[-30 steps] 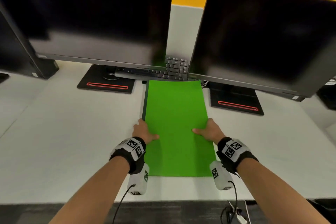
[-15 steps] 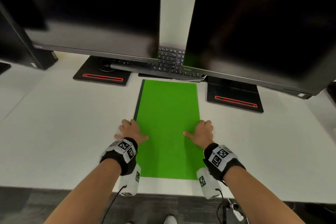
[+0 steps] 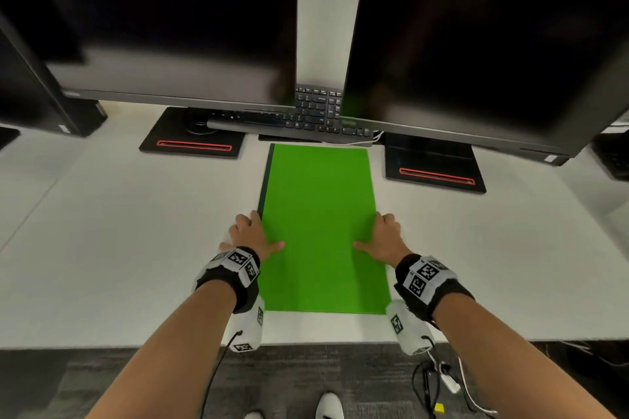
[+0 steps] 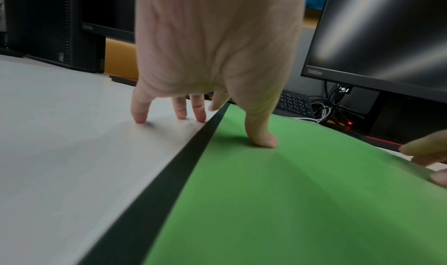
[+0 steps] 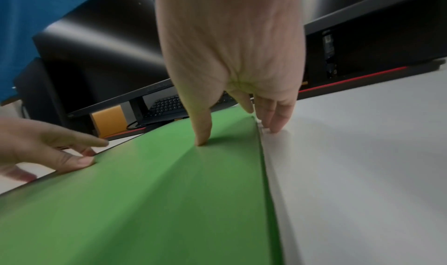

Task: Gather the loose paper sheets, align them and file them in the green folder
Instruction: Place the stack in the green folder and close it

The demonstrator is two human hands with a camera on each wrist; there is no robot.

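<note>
Right now the left hand (image 3: 252, 235) is lying loosely spread at the folder's spine side, its thumb (image 4: 262, 139) pressing down on the green cover while the other fingers (image 4: 180, 109) are resting on the white desk (image 3: 119, 231) just beside the dark spine strip (image 4: 169, 173); nothing is being gripped. Opposite, at 3 o'clock of the folder, the right hand (image 3: 386, 237) is mirroring this, thumb (image 5: 202, 133) on the cover and straight fingers (image 5: 272, 116) touching the desk along the open edge, perhaps feeling for the cover's lip, though blur is making that hard to judge. The green folder (image 3: 320, 224) is lying closed and flat in the middle of the desk, long axis running 12 to 6, its far end just short of the keyboard (image 3: 306, 116). No loose sheets are showing anywhere, so they are probably already lying inside and the task is looking nearly finished. Judging by how the cover is dimpling under both thumbs, the folder is thin, light card that is likely to bend and slide easily; the best hold would be on both long edges at once, or at the stiffer spine. Two dark monitors (image 3: 163, 17) are standing at 11 and 1 o'clock.
</note>
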